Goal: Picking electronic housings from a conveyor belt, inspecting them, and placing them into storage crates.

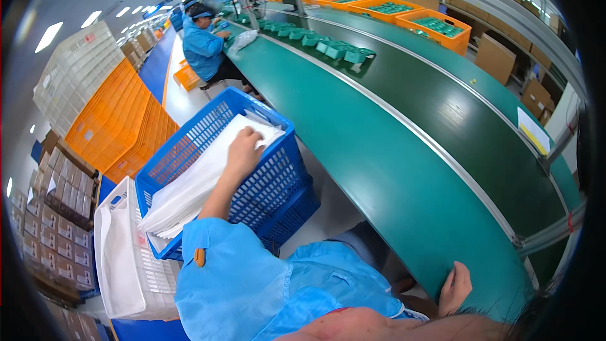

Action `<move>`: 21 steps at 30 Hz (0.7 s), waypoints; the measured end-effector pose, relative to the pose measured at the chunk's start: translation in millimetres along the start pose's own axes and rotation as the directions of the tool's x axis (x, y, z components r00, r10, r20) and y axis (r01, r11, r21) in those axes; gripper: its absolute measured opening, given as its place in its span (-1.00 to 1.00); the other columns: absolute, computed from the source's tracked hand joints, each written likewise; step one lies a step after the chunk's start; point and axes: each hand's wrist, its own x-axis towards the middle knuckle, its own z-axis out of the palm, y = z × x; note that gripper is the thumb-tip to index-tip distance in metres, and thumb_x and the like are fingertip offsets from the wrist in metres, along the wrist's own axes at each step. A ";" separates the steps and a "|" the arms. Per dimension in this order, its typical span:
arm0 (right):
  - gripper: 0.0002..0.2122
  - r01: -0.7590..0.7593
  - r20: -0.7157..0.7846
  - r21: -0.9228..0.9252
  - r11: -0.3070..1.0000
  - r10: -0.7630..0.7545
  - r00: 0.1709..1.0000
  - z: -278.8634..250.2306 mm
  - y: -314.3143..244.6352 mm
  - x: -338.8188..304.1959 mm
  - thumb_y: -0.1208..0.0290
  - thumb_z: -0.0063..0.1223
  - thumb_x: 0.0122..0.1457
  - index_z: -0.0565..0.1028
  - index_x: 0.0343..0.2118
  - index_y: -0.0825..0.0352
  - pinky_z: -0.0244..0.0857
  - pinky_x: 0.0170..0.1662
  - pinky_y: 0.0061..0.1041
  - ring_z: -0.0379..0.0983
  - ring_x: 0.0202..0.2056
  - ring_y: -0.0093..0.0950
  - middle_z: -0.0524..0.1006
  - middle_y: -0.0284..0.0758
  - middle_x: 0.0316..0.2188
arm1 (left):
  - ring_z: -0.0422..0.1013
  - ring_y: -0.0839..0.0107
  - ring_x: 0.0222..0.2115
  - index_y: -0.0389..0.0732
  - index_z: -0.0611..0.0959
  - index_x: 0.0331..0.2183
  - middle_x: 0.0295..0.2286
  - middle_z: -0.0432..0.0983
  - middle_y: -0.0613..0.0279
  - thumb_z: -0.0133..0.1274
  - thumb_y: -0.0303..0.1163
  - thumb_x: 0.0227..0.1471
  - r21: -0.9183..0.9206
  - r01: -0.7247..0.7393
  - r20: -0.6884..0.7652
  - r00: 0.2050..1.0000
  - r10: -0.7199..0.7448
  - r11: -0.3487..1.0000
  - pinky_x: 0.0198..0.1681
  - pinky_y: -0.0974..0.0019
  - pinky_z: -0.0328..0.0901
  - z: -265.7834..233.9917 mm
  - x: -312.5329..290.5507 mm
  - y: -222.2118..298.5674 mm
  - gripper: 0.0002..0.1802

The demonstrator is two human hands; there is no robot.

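My left arm stretches out to a blue plastic basket [287, 151] at my left. In it lies a thick stack of thin white sheets or flat bags [189, 192]; their exact kind does not show. At the stack's far end, my left hand [245, 150] has its fingers bent and closed on the top white sheet. My right hand [456, 287] rests by the near edge of the green worktop [404, 196], fingers loosely extended, with nothing visible in it.
A conveyor belt [442, 98] carries green parts [341, 50] beyond the worktop. Orange crates [435, 28] with green parts line its far side. Left are stacked orange crates [117, 120], a white basket [117, 259] and cartons [57, 233]. A co-worker [205, 47] in blue sits further up.
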 end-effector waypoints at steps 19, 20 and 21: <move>-0.86 -0.017 0.145 -0.132 0.991 0.036 0.989 10.4 18.2 -5.2 0.68 -0.08 0.07 0.46 -0.29 0.48 0.32 -0.15 -0.29 0.41 -0.24 -0.10 0.47 -0.04 -0.23 | 0.49 0.16 -0.22 -0.20 0.60 -0.12 -0.26 0.56 -0.03 0.34 -0.18 -0.21 -0.186 0.378 0.239 0.913 -0.331 0.907 -0.15 0.23 0.37 -2.5 -15.0 -122.4 -0.43; -0.85 -0.015 0.151 -0.101 0.995 0.030 0.988 10.2 18.9 -5.8 0.68 -0.08 0.07 0.46 -0.28 0.47 0.31 -0.15 -0.29 0.40 -0.23 -0.10 0.47 -0.05 -0.21 | 0.48 0.14 -0.20 -0.21 0.60 -0.12 -0.24 0.55 -0.05 0.33 -0.14 -0.19 -0.168 0.359 0.233 0.919 -0.317 0.918 -0.13 0.22 0.36 5.4 -16.7 -127.4 -0.42; -0.85 -0.019 0.147 -0.105 0.994 0.035 0.988 10.6 18.8 -6.5 0.68 -0.08 0.07 0.46 -0.28 0.47 0.31 -0.15 -0.29 0.40 -0.23 -0.10 0.47 -0.05 -0.21 | 0.48 0.14 -0.20 -0.21 0.60 -0.12 -0.24 0.55 -0.05 0.33 -0.14 -0.19 -0.170 0.354 0.235 0.921 -0.311 0.920 -0.13 0.22 0.36 9.6 -17.3 -128.9 -0.42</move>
